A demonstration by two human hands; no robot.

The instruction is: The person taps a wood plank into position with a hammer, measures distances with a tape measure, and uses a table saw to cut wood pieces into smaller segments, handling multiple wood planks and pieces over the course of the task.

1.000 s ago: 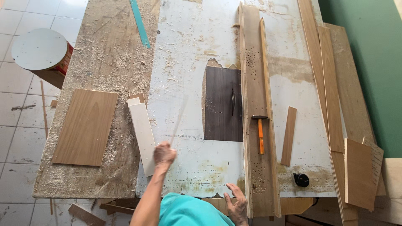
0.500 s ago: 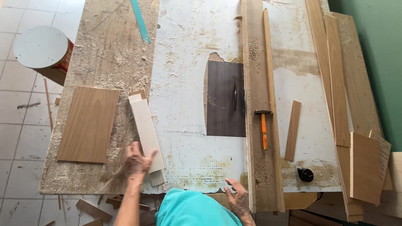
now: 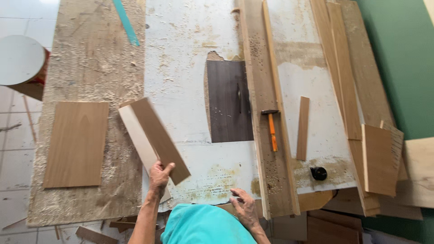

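Counter (image 3: 190,54): a white, worn top is filling the middle of the view, with a dark inset plate (image 3: 229,101) sitting at its centre and a thin blade slot showing in it.
Board (image 3: 92,58): a long sawdust-covered board is lying along the counter's left side, with a teal strip (image 3: 126,22) resting at its far end.
Fence (image 3: 266,113): a long wooden rail is running front to back just right of the plate.
Planks (image 3: 348,68): several long planks are lying along the counter's right edge, with a short panel (image 3: 379,158) leaning at their near end.
Panel (image 3: 76,143): a brown rectangular panel is lying flat on the dusty board, well apart from both hands.
Strip (image 3: 158,138): a brown strip is being held tilted above the counter's left part, its near end in the left hand, a pale piece (image 3: 135,133) lying just under it.
Slat (image 3: 302,128): a short slat is lying right of the fence.
Hammer (image 3: 271,129): an orange-handled hammer is lying on the fence.
Left hand (image 3: 159,175): the grip is clamped on the strip's near end, thumb on top.
Right hand (image 3: 244,207): the fingers are spread apart, resting on the counter's near edge beside the fence, holding nothing.
Black knob (image 3: 318,173): a small round item is sitting near the front right corner.
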